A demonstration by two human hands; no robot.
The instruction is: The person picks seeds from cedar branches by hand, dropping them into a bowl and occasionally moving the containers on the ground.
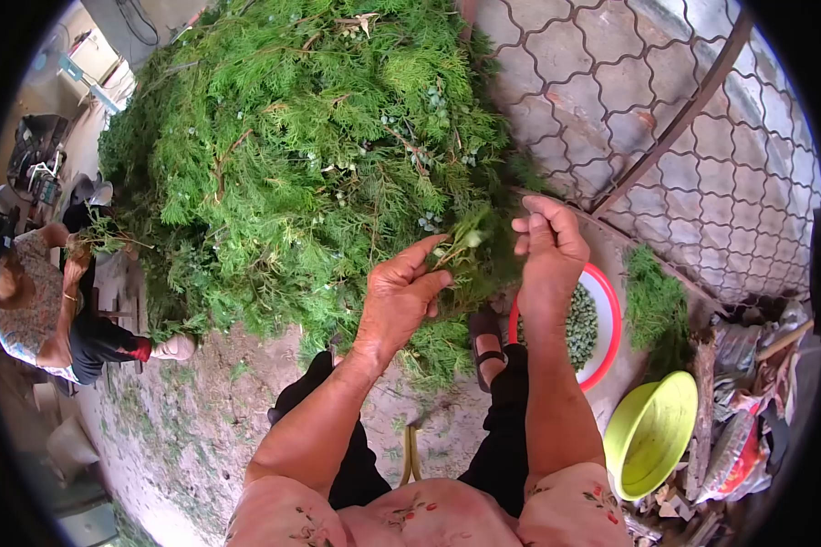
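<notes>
Two hands: L (pixel 394 296) grips sprig (pixel 466 241), R (pixel 553 255) bent, grip unclear; floor (pixel 192 424) leaf-strewn, wire mesh (pixel 675 129) nr R.

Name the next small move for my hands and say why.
I'd bring the right hand to the sprig and pinch at its pale green, berry-like part, though blur hides detail. The left hand holds the sprig, the right is apart from it, and the red-rimmed bowl holds green berries.

The left hand (pixel 397 290) is held in a pinch; right of its fingers (pixel 421 250), the right hand (pixel 554 257) is held curled.
</notes>
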